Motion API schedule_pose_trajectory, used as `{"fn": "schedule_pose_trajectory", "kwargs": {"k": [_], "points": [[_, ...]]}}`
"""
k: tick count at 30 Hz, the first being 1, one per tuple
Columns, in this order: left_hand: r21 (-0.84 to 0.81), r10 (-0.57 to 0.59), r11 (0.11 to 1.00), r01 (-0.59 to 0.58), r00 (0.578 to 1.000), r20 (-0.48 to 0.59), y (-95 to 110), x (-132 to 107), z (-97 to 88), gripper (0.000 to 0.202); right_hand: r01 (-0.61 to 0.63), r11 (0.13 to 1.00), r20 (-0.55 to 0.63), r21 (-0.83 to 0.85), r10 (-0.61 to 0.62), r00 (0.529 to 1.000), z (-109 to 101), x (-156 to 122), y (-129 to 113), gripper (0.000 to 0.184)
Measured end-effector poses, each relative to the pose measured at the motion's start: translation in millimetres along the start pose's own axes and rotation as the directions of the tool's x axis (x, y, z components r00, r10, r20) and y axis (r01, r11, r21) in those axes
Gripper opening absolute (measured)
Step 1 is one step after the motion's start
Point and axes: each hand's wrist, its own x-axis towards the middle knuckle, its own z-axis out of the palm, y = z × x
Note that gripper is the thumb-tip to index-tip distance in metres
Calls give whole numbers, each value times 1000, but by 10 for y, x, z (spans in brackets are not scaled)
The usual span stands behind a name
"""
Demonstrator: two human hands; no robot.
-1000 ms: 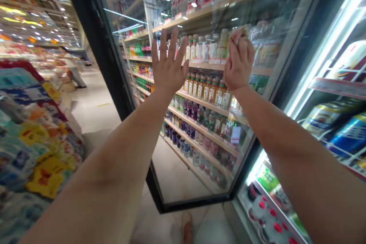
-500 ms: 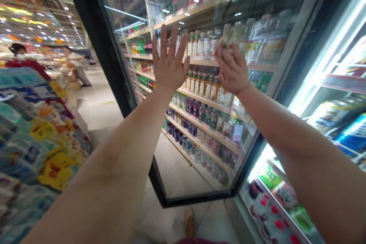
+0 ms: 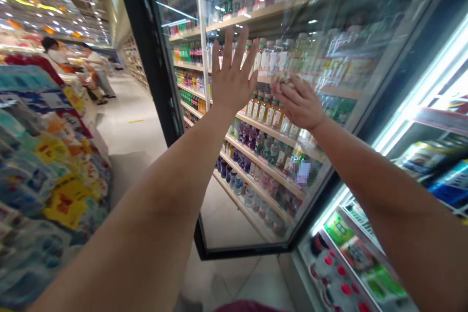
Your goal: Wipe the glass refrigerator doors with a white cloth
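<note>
Cloth (image 3: 281,80) first: where was it, and what held it?

The right hand (image 3: 302,105) had its fingers folded over the crumpled wad, seemingly pressing it to the glass door (image 3: 237,226), near the middle of that door's width.

And the left hand (image 3: 232,80)?

Its fingers were fanned wide with nothing in them, palm toward the left part of the glass door; I couldn't tell whether the whole palm touched.

What differed from half a second earlier?

The cloth had slid lower on the glass door, just above the amber bottles (image 3: 268,112) visible through it, while the left hand kept roughly its place on the door
</note>
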Motion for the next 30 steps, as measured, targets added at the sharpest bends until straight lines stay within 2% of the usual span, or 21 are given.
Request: {"fn": "schedule_pose_trajectory", "kwargs": {"k": [1,3,5,6,7,8,11,13,16,19,22,25,26,27,30], "points": [[22,-19,1000,18,1000,7,10,-8,-20,63,-32,999,-19,-19,31,999,-41,42,9,55],[61,-47,997,46,999,16,24,-20,-54,64,-198,979,-163,-47,188,969,-97,162,62,54],[50,-51,997,51,999,11,21,-22,-68,65,-381,924,-358,-21,349,866,-93,298,131,57],[37,-46,998,45,999,12,14,-19,-68,65,-434,901,-428,9,396,813,-67,356,159,59],[24,-41,999,41,999,12,4,-14,-64,67,-453,890,-470,43,418,777,-29,400,178,60],[8,-36,999,36,999,14,-6,-8,-59,68,-439,895,-490,75,417,766,17,425,185,61],[-39,-27,999,27,999,20,-22,2,-48,70,-307,941,-487,143,337,806,144,389,139,59],[-55,-27,998,27,1000,17,-16,-3,-55,70,-242,962,-471,128,274,839,177,312,71,58],[-85,-36,996,36,999,3,12,-14,-78,69,-230,971,-389,70,239,890,121,234,-10,61],[-131,-41,990,41,999,2,43,-10,-94,68,-226,971,-302,81,239,923,7,278,23,62],[-103,-47,994,48,999,11,72,4,-93,66,-202,972,-336,116,230,914,-35,393,146,60],[-16,-44,999,44,999,0,110,6,-91,67,-227,962,-463,150,271,844,30,460,216,60],[30,-43,999,43,999,0,124,1,-95,67,-231,961,-478,153,276,834,57,462,213,61],[86,-43,995,42,999,2,139,-6,-100,67,-222,963,-471,150,267,841,77,455,201,62],[252,-26,967,26,1000,-2,163,-28,-100,66,-135,982,-351,135,175,920,65,423,173,63]]}}
